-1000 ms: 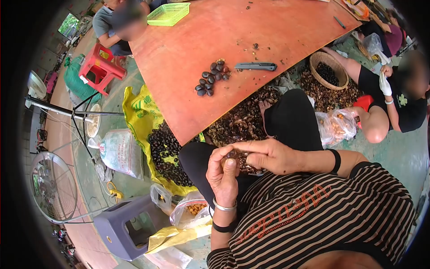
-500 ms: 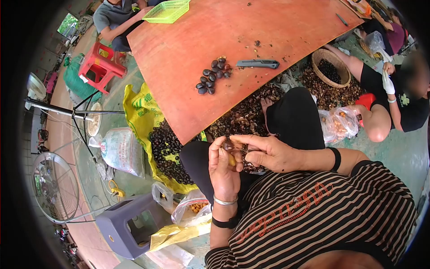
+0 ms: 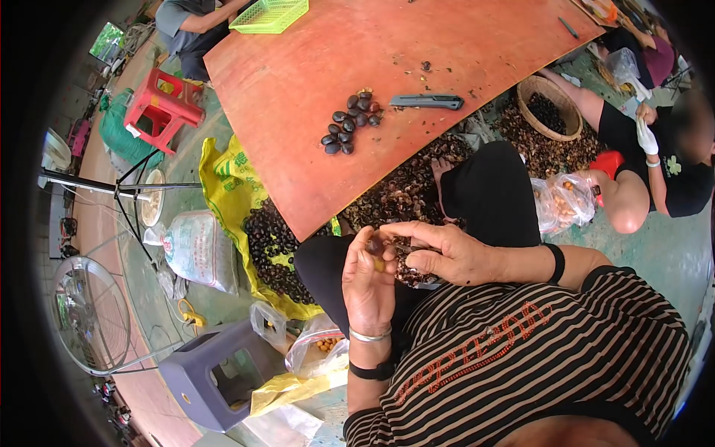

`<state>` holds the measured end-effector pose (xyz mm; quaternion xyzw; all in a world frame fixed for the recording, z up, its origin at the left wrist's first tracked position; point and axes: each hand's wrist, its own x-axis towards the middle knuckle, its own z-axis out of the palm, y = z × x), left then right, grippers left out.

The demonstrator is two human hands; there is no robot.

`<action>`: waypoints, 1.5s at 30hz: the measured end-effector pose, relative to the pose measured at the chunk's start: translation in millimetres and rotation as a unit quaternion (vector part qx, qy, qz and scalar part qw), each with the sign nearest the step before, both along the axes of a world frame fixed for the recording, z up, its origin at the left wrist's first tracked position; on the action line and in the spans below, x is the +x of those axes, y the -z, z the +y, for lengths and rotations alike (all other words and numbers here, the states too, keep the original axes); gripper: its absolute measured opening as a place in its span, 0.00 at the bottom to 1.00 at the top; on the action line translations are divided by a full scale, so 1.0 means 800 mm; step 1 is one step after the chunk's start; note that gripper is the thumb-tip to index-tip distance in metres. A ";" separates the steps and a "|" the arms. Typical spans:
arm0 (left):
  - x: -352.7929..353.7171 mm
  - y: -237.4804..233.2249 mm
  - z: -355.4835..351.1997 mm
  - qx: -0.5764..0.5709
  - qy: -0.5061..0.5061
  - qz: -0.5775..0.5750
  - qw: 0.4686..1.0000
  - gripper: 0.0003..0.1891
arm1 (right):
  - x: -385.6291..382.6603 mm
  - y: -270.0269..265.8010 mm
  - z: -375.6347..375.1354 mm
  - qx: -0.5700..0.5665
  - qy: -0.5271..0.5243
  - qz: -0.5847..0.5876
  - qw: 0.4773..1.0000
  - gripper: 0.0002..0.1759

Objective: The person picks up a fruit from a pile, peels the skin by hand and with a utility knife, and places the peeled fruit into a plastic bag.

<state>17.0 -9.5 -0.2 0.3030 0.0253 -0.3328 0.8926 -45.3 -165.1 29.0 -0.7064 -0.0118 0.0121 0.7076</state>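
Observation:
My left hand, with a silver bangle at its wrist, pinches a glossy brown nut between thumb and fingers. A yellow part shows at the nut's lower end. Over the lap, my right hand meets it, its index finger at the nut and its thumb a little apart. The other right fingertips are partly hidden. Beyond both hands, a cluster of dark nuts lies on the reddish board. A grey utility knife rests beside them.
Dark nuts lie on a yellow sack at left. Shell scraps cover the floor by the board. A grey stool, wire fan and red stool stand left. Right, a co-worker sits near a wicker basket.
The nut turns slightly in my left hand, and less of its yellow part shows between the fingers. Both hands stay together over the lap. The view has shifted a little.

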 end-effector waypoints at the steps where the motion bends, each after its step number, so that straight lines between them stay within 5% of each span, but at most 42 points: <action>1: 0.000 0.002 0.001 0.000 0.000 0.000 1.000 0.19 | 0.000 -0.008 -0.002 -0.012 -0.008 0.022 1.000 0.28; 13: -0.004 0.005 0.002 0.021 -0.013 0.013 1.000 0.21 | 0.003 -0.004 0.007 0.016 -0.028 0.063 0.998 0.29; 18: -0.010 0.003 0.002 0.073 -0.033 -0.129 0.988 0.18 | 0.003 0.007 0.008 0.086 -0.032 0.057 0.994 0.24; 23: -0.007 0.009 0.002 0.067 -0.034 -0.148 0.986 0.17 | 0.001 0.002 -0.002 0.143 -0.050 0.089 0.985 0.21; 26: 0.007 -0.002 -0.001 0.103 -0.048 -0.106 0.988 0.14 | 0.015 -0.003 -0.037 -0.008 -0.013 0.059 0.998 0.21; 27: 0.017 -0.003 -0.003 0.141 -0.045 -0.125 0.981 0.14 | 0.025 0.008 -0.059 -0.123 0.016 -0.032 0.992 0.21; 28: 0.028 -0.004 -0.004 0.179 -0.043 -0.144 0.972 0.14 | 0.040 0.018 -0.084 -0.234 0.043 -0.122 0.964 0.21; 33: 0.103 0.027 -0.019 0.356 -0.037 -0.224 0.906 0.12 | 0.130 0.021 -0.203 -0.408 0.132 0.017 0.903 0.17; 35: 0.126 0.051 -0.023 0.419 -0.016 -0.269 0.867 0.12 | 0.158 0.044 -0.233 -0.571 0.149 -0.032 0.806 0.17; 36: 0.135 0.066 -0.024 0.421 -0.017 -0.266 0.867 0.12 | 0.167 0.055 -0.243 -0.571 0.146 -0.031 0.807 0.17; 38: 0.148 0.091 -0.025 0.490 -0.093 -0.433 0.750 0.11 | 0.184 0.076 -0.261 -0.613 0.119 0.038 0.780 0.17; 40: 0.150 0.076 -0.027 0.505 -0.093 -0.443 0.735 0.11 | 0.191 0.085 -0.281 -0.592 0.114 0.015 0.798 0.16; 42: 0.148 0.057 -0.026 0.580 -0.079 -0.533 0.611 0.12 | 0.192 0.075 -0.287 -0.576 0.085 0.032 0.812 0.15; 44: 0.151 0.054 -0.020 0.581 -0.065 -0.524 0.620 0.12 | 0.182 0.052 -0.265 -0.612 0.080 0.015 0.786 0.14; 45: 0.154 0.053 -0.018 0.579 -0.057 -0.519 0.626 0.12 | 0.176 0.044 -0.256 -0.563 0.052 -0.006 0.825 0.14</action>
